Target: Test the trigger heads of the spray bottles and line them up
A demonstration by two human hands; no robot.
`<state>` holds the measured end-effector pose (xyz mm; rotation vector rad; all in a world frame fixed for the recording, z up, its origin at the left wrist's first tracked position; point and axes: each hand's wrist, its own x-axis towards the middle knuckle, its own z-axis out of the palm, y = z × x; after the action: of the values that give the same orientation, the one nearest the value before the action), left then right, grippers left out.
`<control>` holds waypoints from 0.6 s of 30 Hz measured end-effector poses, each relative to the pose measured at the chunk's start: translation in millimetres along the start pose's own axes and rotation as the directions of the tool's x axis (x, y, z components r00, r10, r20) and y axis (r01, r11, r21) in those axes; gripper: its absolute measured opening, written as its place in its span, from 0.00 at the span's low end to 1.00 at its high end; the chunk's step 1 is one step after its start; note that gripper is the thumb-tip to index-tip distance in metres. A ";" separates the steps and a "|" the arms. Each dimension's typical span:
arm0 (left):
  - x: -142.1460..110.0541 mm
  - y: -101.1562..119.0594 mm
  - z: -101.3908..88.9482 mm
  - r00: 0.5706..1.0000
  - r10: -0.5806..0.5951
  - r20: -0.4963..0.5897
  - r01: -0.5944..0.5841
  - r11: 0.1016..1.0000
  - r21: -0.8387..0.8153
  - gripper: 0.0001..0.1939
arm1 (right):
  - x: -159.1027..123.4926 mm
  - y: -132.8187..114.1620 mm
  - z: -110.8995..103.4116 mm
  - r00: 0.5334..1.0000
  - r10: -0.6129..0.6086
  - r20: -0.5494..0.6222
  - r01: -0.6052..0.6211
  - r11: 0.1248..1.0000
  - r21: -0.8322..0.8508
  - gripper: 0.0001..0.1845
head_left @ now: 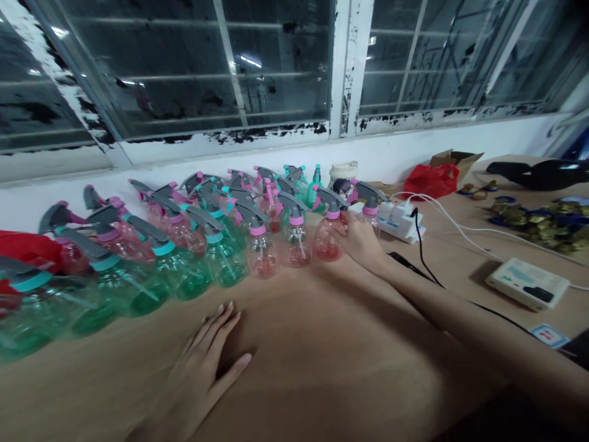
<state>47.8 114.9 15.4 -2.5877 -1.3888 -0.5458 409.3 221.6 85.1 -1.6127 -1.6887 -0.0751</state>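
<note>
My right hand (362, 238) reaches across the table to the right end of the front row. Its fingers close on a clear pink spray bottle (327, 242) with a grey and pink trigger head, which stands upright. Just behind that hand is another pink-collared spray bottle (369, 209), partly hidden by it. My left hand (202, 356) lies palm down on the tabletop with fingers and thumb apart, holding nothing. Nearest to it are green spray bottles (227, 261) with turquoise collars. Two more pink spray bottles (262, 255) stand between these and my right hand.
Several rows of spray bottles line the wall below the windows (207, 67). A red plastic bag (432, 180), a white power strip (400, 221), cables and a white box (527, 283) lie to the right. Brass-coloured pieces (543, 221) are piled at far right.
</note>
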 end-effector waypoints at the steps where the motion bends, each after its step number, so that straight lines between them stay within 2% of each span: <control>1: 0.4 0.3 -0.4 1.000 0.006 -0.008 -0.006 1.000 0.002 0.31 | -1.8 0.2 -0.9 1.000 -0.001 -0.004 0.001 1.000 0.015 0.23; 4: 1.9 0.7 -1.5 1.000 0.014 -0.024 -0.014 1.000 0.002 0.32 | -11.5 2.8 -8.9 1.000 0.006 -0.016 -0.005 0.997 0.072 0.24; 8: 3.7 1.0 -1.9 1.000 -0.008 -0.007 0.008 1.000 -0.008 0.32 | -29.6 14.9 -34.0 1.000 0.016 -0.020 -0.013 0.986 0.164 0.19; 11: 4.8 2.0 -2.5 1.000 -0.026 0.010 0.026 1.000 -0.009 0.31 | -34.9 32.4 -53.5 0.993 0.107 -0.054 -0.097 0.982 0.160 0.18; 14: 5.7 3.1 -3.4 0.999 -0.040 0.022 0.040 0.999 -0.009 0.31 | -24.2 55.7 -60.9 0.973 0.206 -0.109 -0.202 0.978 0.042 0.22; 16: 6.2 3.4 -3.9 0.999 -0.046 0.029 0.046 0.999 -0.008 0.31 | -9.2 70.8 -57.5 0.954 0.255 -0.160 -0.247 0.967 0.067 0.28; 18: 6.6 3.2 -4.3 0.998 -0.046 0.033 0.047 0.999 -0.008 0.31 | 8.2 81.8 -49.4 0.957 0.239 -0.163 -0.214 0.964 0.158 0.33</control>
<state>52.8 116.9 22.0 -2.5884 -1.4632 -0.5203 505.1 217.5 86.3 -1.6319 -1.3331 0.0109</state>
